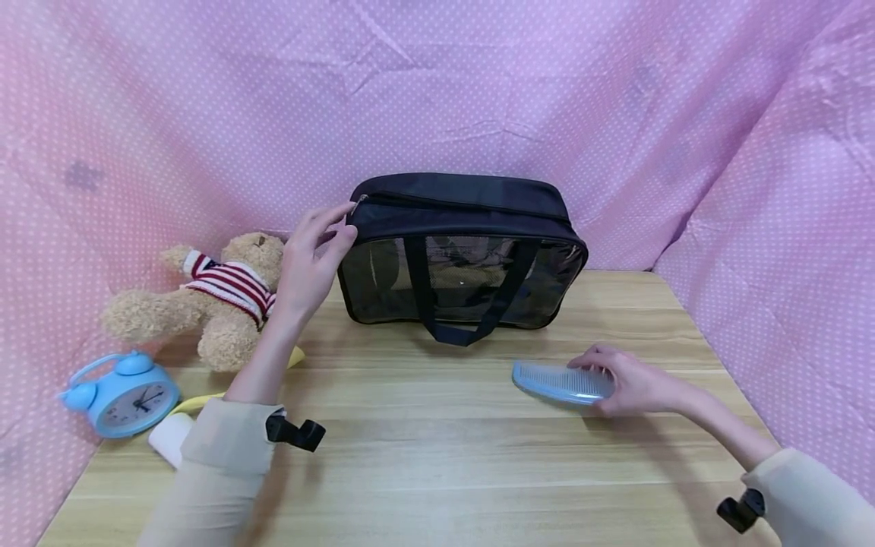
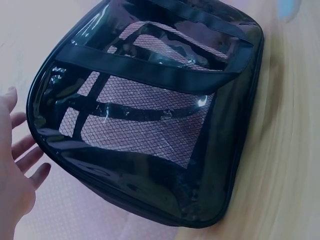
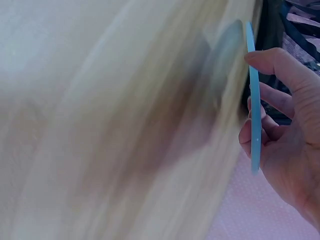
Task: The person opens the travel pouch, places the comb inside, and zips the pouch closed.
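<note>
A black bag (image 1: 461, 201) with clear panels and dark strap handles stands upright at the back of the table. My left hand (image 1: 316, 254) is at its upper left corner, close to the zipper end, with thumb and fingers apart. In the left wrist view the fingers of this hand (image 2: 20, 160) are spread beside the bag's edge; whether they touch it I cannot tell. My right hand (image 1: 625, 384) grips a light blue comb (image 1: 557, 382) by one end, in front of the bag to the right. Seen edge-on in the right wrist view, the comb (image 3: 255, 115) is between thumb and fingers.
A teddy bear (image 1: 235, 285) in a striped sweater lies at the left. Nearer are a blue alarm clock (image 1: 137, 399), a yellow object (image 1: 194, 404) partly behind my left arm, and a white object (image 1: 171, 438). Pink dotted cloth (image 1: 465, 99) hangs behind the wooden table (image 1: 424, 425).
</note>
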`<state>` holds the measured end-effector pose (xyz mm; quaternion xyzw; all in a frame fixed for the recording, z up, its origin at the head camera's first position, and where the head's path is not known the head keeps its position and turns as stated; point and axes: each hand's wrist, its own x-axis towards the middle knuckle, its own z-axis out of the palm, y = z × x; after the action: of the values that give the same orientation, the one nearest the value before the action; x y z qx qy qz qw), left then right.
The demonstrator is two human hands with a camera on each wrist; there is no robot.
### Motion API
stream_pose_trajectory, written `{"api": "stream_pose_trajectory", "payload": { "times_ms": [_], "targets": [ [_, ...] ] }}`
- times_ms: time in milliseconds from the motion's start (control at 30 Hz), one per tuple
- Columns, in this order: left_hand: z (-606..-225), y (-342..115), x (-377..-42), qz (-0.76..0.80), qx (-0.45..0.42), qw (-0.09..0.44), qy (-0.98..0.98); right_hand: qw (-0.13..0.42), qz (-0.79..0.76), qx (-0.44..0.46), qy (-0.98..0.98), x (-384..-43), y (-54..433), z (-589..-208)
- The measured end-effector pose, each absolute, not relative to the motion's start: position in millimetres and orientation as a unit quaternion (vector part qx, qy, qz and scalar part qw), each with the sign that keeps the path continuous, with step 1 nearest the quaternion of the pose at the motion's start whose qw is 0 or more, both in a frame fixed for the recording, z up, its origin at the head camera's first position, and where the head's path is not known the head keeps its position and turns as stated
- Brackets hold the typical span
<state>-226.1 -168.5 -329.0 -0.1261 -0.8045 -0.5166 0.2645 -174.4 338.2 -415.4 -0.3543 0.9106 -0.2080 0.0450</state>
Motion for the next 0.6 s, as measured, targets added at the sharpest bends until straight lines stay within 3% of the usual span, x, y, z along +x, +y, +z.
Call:
{"api": "stream_pose_trajectory", "payload": {
  "times_ms": [600],
  "targets": [
    [-282.2, -149.6, -260.5, -0.457, -0.208, 0.249, -0.828, 0.029, -0.222, -0.415, 0.882, -185.2, 345.0, -335.8]
  ]
}}
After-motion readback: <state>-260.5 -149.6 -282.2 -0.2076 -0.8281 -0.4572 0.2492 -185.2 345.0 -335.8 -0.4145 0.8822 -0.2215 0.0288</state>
